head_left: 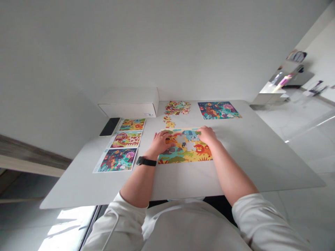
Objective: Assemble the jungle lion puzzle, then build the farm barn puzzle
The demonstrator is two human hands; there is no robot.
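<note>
A partly assembled jigsaw puzzle [178, 158] with colourful animals lies flat on the table before me. Gaps in its middle show the white tabletop. My left hand [159, 142] rests over the puzzle's left side, fingers and thumb apart on the pieces. At the upper right corner, my right hand [208, 135] has its fingers closed at a green-edged puzzle piece [199, 132], which they partly cover. Just beyond the puzzle lie a few loose yellow pieces [170, 124], and behind them is a heap of mixed puzzle pieces [178, 107].
Three printed pictures, a jungle sheet [133, 124], a farm sheet [127, 139] and a dark sheet [118, 160], lie at left beside a black phone [110, 127]. A white box [128, 101] stands at the wall. Another dark puzzle picture [219, 110] lies back right.
</note>
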